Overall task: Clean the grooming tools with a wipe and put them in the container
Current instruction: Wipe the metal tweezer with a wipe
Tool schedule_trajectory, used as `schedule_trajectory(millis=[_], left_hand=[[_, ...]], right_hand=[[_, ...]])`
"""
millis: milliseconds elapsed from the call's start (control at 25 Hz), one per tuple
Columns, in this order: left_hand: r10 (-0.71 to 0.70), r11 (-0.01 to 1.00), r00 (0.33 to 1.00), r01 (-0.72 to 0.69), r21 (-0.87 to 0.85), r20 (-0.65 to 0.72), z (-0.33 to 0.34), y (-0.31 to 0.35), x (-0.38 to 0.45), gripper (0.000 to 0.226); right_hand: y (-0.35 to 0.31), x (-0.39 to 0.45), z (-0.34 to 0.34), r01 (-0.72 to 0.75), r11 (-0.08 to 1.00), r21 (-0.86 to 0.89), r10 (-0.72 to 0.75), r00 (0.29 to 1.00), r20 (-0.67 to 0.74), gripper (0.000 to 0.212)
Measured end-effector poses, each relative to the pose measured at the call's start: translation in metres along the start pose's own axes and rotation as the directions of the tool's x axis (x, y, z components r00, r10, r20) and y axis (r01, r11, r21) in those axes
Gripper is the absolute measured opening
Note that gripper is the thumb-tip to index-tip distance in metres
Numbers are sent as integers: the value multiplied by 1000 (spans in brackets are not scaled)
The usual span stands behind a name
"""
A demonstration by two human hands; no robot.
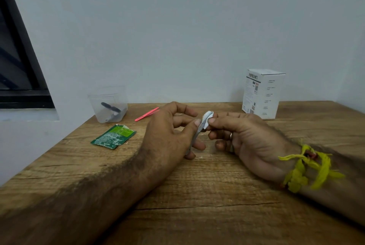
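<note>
My left hand [169, 132] grips a slim grey metal grooming tool [197, 133] mid-frame, and my right hand [243, 136] pinches a small white wipe [207, 118] round its tip. So I'm mid-clean, I'd say. Upper left, the clear plastic container [107, 104] already holds a dark tool [111, 107]; the pink tweezers [147, 114] lie on the wooden tabletop [207, 195], not yet binned. My fingers hide the tool's lower end, so I can't tell its type.

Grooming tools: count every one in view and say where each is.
3: a metal tool held in the hands, pink tweezers on the table, a dark tool in the container; more may be hidden there.
</note>
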State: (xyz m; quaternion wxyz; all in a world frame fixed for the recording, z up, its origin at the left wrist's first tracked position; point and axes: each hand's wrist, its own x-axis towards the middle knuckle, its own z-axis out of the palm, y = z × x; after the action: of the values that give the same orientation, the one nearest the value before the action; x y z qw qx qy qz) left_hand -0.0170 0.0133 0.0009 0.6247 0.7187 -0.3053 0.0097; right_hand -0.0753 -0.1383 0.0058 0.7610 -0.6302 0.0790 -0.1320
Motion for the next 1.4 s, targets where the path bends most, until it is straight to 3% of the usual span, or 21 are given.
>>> schedule_trajectory(millis=[240, 400, 560, 880, 1080, 1400], left_hand=[[-9, 1000, 1000, 9, 5, -19, 0, 1, 0, 13], [-7, 999, 1000, 8, -37, 20, 1, 1, -2, 6], [-62, 997, 996, 59, 56, 57, 1, -1, -2, 21], [-100, 994, 995, 100, 39, -22, 3, 0, 2, 19], [-132, 990, 991, 132, -57, 4, 3, 2, 2, 17], [-69, 995, 997, 65, -75, -44, 2, 6, -2, 30]], right_hand=[[3, 0, 0, 39, 999, -25, -38, 998, 40, 15], [1, 4, -2, 19, 998, 62, -13, 996, -88, 9], [-1, 7, -4, 23, 986, 164, 5, 986, -166, 5], [3, 5, -3, 59, 998, 22, -57, 997, -53, 11], [2, 6, -5, 58, 996, 70, -53, 996, -68, 10], [5, 0, 0, 203, 967, -155, -197, 979, 54, 12]])
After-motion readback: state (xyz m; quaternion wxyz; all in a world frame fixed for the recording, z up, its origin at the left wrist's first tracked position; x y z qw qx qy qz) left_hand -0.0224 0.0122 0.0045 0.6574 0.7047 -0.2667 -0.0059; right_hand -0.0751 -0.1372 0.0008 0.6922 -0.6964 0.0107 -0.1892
